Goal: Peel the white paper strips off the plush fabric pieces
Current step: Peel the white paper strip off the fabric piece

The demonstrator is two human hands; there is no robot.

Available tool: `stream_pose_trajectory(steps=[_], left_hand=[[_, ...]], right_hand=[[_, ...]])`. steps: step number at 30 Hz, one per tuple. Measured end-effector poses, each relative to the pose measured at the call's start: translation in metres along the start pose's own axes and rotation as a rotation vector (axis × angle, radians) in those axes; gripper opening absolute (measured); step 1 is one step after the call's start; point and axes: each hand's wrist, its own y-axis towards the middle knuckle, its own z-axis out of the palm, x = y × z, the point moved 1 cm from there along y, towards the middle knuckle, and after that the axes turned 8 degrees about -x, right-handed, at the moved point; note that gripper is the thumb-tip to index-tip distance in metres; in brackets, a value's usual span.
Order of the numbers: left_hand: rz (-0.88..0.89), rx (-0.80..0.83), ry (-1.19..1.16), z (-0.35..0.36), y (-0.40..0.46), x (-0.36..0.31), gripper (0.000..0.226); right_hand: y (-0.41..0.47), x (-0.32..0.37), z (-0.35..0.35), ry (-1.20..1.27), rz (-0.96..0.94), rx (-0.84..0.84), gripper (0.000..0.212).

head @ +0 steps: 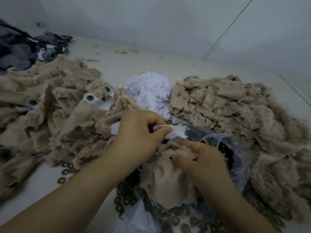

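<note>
Left hand pinched the torn white paper strip; right hand gripped the tan plush fabric piece, near centre. Risk: thin strip might tear under uneven pull, leaving remnants.

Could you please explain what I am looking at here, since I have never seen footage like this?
There is no machine here: a person wears a camera on the head, looking down at two bare hands. The left hand pinches a white paper strip in its grip, while the right hand holds the tan plush piece it comes from. On the pale table lie heaps of tan plush on both sides, a crumpled paper pile behind the hands, dark fabric scraps far left, and a clear plastic bag with many dark rings.
</note>
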Motion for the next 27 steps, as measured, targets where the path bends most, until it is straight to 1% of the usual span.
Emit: stream_pose_trajectory(steps=[2,4,5,6,7,10,11,12,14,17,23,27], left_hand=[[0.2,0.016,0.14,0.006,-0.004,-0.003,0.02],[0.389,0.078,0.267,0.014,-0.009,-0.002,0.014],[0.448,0.112,0.292,0.016,-0.012,0.001,0.015],[0.479,0.148,0.283,0.017,-0.014,0.004,0.015],[0.496,0.183,0.256,0.017,-0.016,0.006,0.015],[0.501,0.265,0.163,0.013,-0.017,0.011,0.019],[0.498,0.272,0.148,0.011,-0.017,0.011,0.019],[0.494,0.269,0.14,0.009,-0.017,0.011,0.018],[0.498,0.252,0.139,0.006,-0.018,0.011,0.016],[0.537,0.247,0.185,0.005,-0.02,0.01,0.021],[0.583,0.273,0.173,0.006,-0.022,0.009,0.022],[0.568,0.295,0.157,0.006,-0.023,0.006,0.029]], right_hand=[[0.001,0.0,0.002,-0.007,-0.016,0.054,0.002],[0.002,-0.004,0.0,-0.013,-0.032,0.034,0.016],[0.001,-0.003,-0.002,-0.008,-0.031,0.02,0.018],[0.002,-0.003,-0.003,0.002,-0.024,0.013,0.013],[0.001,0.002,-0.004,0.018,-0.003,0.027,0.004],[0.005,-0.001,-0.007,0.006,0.034,0.033,0.057],[0.004,-0.002,-0.007,-0.002,0.039,0.018,0.07],[0.004,-0.002,-0.007,0.002,0.04,0.023,0.079],[0.002,-0.002,-0.006,0.026,0.02,-0.002,0.088],[0.001,-0.001,-0.005,0.071,-0.025,-0.023,0.084],[-0.002,0.002,-0.004,0.098,-0.092,-0.035,0.049],[0.0,0.0,-0.005,0.097,-0.122,-0.026,0.041]])
